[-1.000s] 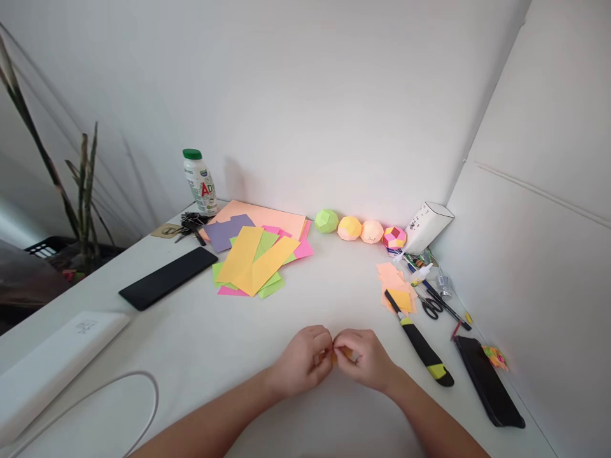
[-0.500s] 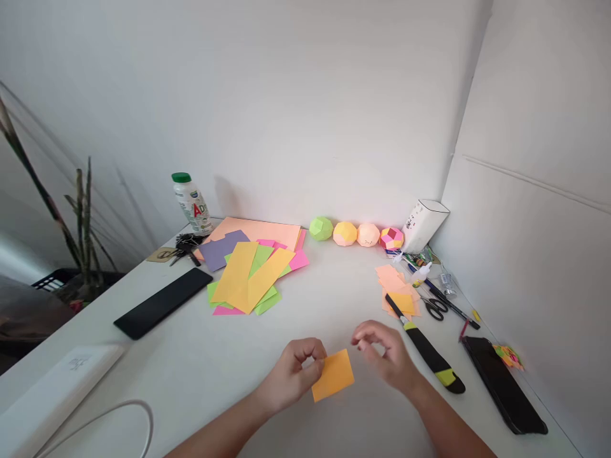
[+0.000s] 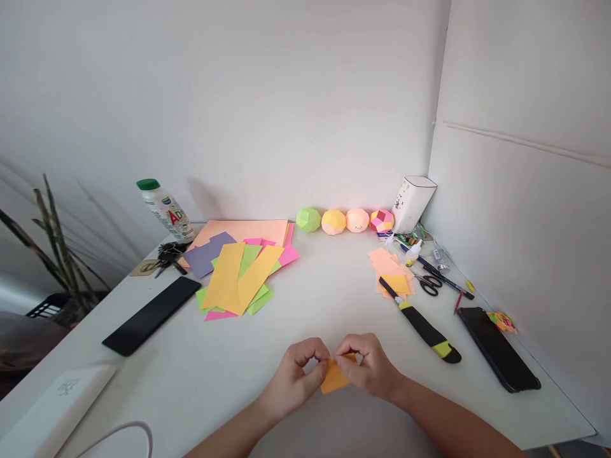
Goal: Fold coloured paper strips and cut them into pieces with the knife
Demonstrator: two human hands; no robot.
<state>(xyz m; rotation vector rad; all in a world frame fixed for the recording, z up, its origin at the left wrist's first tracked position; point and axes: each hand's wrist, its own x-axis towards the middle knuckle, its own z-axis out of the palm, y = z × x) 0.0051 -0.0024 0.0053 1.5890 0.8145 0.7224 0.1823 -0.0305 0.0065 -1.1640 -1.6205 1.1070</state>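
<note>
Both my hands meet over the white desk near its front edge. My left hand (image 3: 296,376) pinches one side of a small orange paper square (image 3: 333,378), and my right hand (image 3: 370,369) pinches the other side. The fingers of both are curled and closed on the paper, which is partly hidden between them. A black and yellow utility knife (image 3: 422,324) lies just to the right of my right hand.
A pile of coloured paper strips (image 3: 238,277) lies at the back left, beside a black phone (image 3: 151,315), keys (image 3: 167,253) and a bottle (image 3: 166,208). Several paper balls (image 3: 333,221) line the wall. Scissors (image 3: 429,285), pens and another phone (image 3: 499,348) sit at the right.
My right hand, which had come off the paper half a second ago, has closed on it again. The view has shifted so the desk things sit further left.
</note>
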